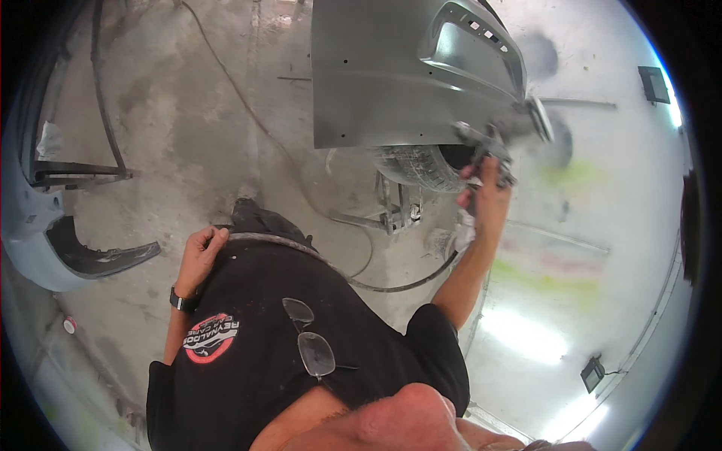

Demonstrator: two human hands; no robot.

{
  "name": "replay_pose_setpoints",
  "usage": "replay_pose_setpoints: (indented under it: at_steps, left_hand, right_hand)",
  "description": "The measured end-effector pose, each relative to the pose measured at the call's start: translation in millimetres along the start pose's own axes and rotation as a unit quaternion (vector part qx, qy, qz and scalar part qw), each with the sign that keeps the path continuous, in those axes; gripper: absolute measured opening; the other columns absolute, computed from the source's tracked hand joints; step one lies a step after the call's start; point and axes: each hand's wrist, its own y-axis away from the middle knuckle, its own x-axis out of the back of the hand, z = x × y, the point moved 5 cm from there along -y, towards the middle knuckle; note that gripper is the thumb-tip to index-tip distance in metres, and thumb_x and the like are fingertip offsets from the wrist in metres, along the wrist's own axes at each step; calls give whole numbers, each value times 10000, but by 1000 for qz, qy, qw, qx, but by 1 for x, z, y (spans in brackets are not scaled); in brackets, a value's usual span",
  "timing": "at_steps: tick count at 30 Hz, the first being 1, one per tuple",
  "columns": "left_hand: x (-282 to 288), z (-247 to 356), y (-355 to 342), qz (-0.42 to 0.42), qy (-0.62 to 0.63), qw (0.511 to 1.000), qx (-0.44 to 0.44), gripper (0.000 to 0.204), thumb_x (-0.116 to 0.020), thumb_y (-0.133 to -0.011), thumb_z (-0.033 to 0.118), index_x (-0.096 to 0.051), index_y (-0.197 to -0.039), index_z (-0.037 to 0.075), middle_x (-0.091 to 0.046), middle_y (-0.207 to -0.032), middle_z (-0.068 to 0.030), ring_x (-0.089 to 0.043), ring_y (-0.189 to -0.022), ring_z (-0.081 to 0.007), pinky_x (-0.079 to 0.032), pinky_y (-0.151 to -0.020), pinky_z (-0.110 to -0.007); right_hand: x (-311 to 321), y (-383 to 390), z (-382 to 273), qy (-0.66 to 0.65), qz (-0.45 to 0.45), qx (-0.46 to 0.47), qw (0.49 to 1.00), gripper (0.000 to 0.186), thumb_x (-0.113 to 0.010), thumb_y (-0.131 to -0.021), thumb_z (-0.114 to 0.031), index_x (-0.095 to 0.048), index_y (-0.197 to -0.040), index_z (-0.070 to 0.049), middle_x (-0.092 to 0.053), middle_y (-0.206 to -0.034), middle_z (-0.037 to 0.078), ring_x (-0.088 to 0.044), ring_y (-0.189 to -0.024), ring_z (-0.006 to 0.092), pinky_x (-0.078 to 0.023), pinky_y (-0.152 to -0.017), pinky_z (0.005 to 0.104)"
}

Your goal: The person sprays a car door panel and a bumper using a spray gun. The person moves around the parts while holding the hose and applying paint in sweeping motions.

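Observation:
My right hand (490, 194) is wrapped round the grip of a spray gun (487, 143), raised at the lower right edge of a grey car body panel (368, 83). The gun's head is blurred and stands close to the panel; whether they touch I cannot tell. From below the gun an air hose (398, 289) sags in a curve across the front of my body. My left hand (200, 259) is closed round this hose at my left side. The panel has a recessed area with small cut-outs at its upper right.
Behind the panel's lower edge are a tyre (421, 167) and a metal stand (391, 218). Another hose (248, 105) trails over the stained floor. A pale blue bumper-like part (45, 248) hangs at left. A paint-marked white wall (556, 255) and lamps (593, 373) are at right.

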Motion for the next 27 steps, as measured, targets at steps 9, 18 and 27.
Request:
replay_pose_setpoints:
  at_steps: [9, 18, 27]
  left_hand:
    - [-5, 2, -5, -26, -23, 999, 1, 383, -628, -992, 293, -530, -742, 20, -452, -708, 58, -370, -688, -51, -336, -601, -249]
    - [-14, 17, -10, -58, -43, 997, 14, 381, -633, -990, 301, -526, -742, 34, -429, -709, 73, -357, -680, -44, -318, -589, -240]
    - [-6, 23, -6, -50, -61, 997, 14, 377, -626, -992, 307, -543, -743, 36, -436, -704, 81, -354, -681, -37, -312, -581, -237]
  right_hand:
    - [93, 20, 45, -8, 253, -2, 967, 453, -581, -991, -441, -626, -948, 7, -661, -772, 97, -532, -402, 152, -382, -363, 266]
    - [-49, 124, 47, -142, -131, -10, 981, 165, -659, -954, -141, -656, -1045, -3, -665, -797, 32, -549, -514, 69, -461, -450, 222]
    - [54, 65, 96, -22, 133, -97, 986, 370, -562, -1007, -371, -646, -914, -23, -661, -759, 50, -562, -449, 118, -411, -403, 235]
